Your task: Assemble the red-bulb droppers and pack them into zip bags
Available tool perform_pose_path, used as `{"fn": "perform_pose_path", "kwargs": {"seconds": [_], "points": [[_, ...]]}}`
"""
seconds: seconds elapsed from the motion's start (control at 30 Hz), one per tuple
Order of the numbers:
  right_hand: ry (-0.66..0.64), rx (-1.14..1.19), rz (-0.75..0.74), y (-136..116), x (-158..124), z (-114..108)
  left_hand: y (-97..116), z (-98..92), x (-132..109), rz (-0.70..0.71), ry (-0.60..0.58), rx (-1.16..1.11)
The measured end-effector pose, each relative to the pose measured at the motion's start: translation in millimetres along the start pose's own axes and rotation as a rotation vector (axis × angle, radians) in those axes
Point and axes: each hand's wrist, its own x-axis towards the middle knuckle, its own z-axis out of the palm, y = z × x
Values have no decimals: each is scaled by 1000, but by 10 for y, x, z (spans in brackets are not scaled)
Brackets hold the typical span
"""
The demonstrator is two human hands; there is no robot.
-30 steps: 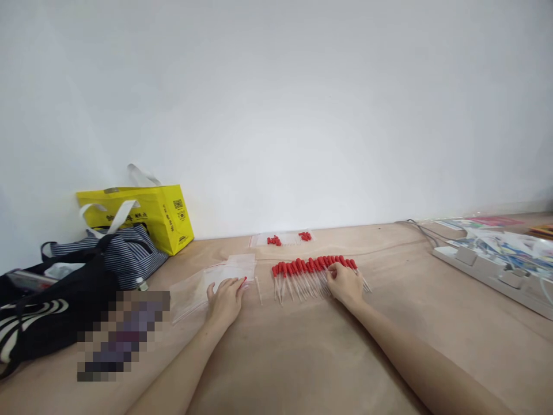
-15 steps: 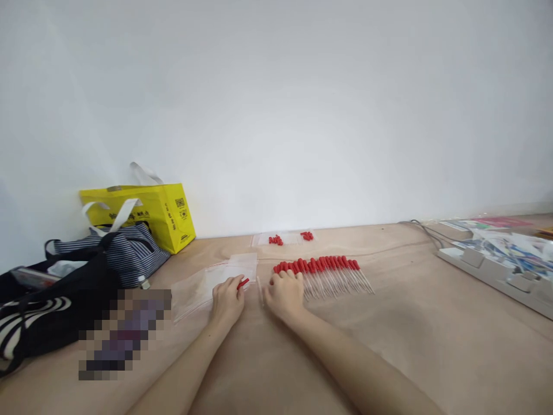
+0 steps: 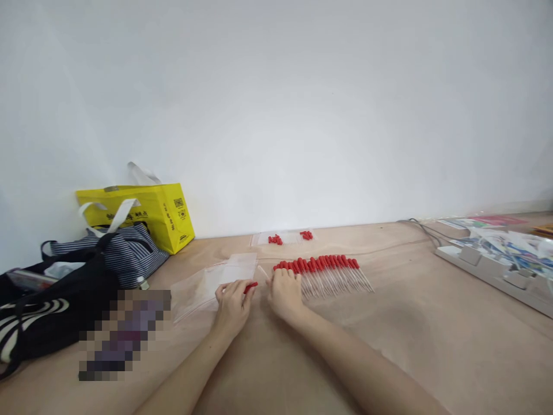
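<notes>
A row of clear droppers with red bulbs (image 3: 328, 272) lies on the brown table (image 3: 389, 346). My left hand (image 3: 232, 305) is closed, pinching a small red bulb (image 3: 250, 286) between its fingertips. My right hand (image 3: 284, 293) is closed on a thin clear dropper tube (image 3: 263, 272), whose end points up and left towards the red bulb. Both hands rest close together just left of the row. A stack of clear zip bags (image 3: 211, 280) lies under and beyond my left hand.
Two small bags with red bulbs (image 3: 288, 237) lie near the wall. A yellow tote (image 3: 147, 212), a striped bag (image 3: 116, 253) and a black bag (image 3: 47, 317) crowd the left side. A white power strip (image 3: 488, 268) and printed papers sit at the right.
My right hand came from the right part of the dropper row to its left end and lifted a clear tube. My left hand shifted right, bringing the red bulb close to the tube.
</notes>
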Motion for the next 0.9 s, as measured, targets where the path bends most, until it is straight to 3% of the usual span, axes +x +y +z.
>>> {"fn": "perform_pose_path", "kwargs": {"seconds": [0.13,0.27,0.5,0.9], "points": [[12,300,-225,585,-281,-198,205,4,-104,97,-104,-126],[20,352,-342,994,-562,-345,376,52,-191,143,-193,-275],[-73,332,-397,891,-659,-395,469,73,-229,185,-182,-320],[-79,277,-493,871,-671,-356,565,34,-249,120,-115,-392]]}}
